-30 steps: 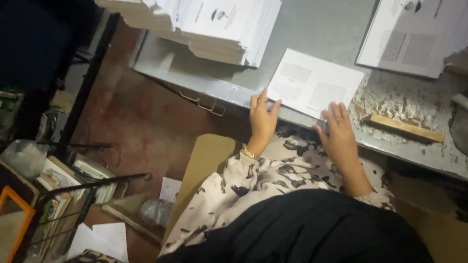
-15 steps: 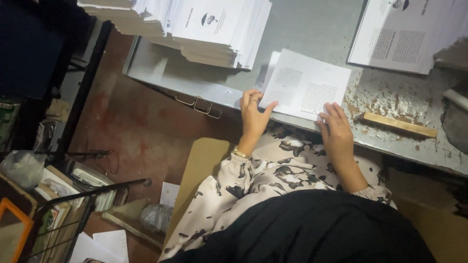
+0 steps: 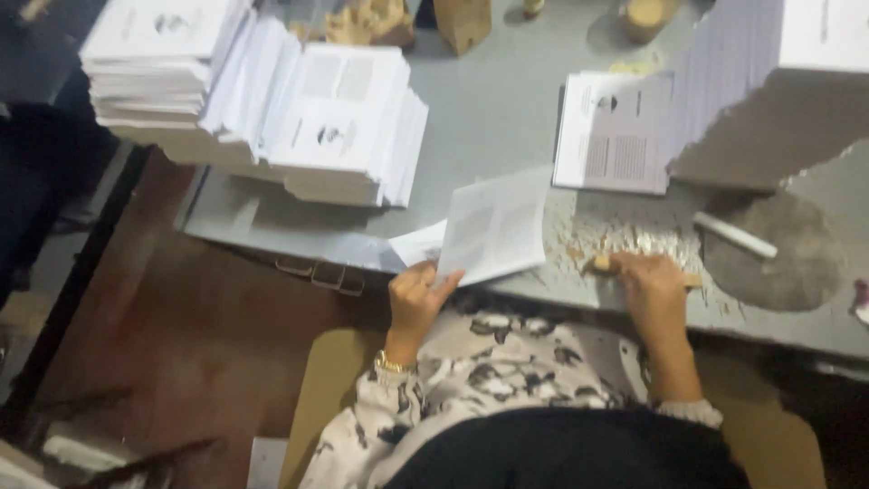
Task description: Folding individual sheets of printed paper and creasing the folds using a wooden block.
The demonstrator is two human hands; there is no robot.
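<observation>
Blur hides how right hand (image 3: 654,282) grips wooden stick (image 3: 605,263).

A grey metal table (image 3: 507,118) is standing over a reddish-brown floor (image 3: 208,335); dim light is leaving the left edge dark.

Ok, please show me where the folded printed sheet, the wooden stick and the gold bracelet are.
folded printed sheet (image 3: 493,226), head view, middle of the page.
wooden stick (image 3: 600,263), head view, its left end beside the right hand.
gold bracelet (image 3: 391,365), head view, on the left wrist.
</observation>
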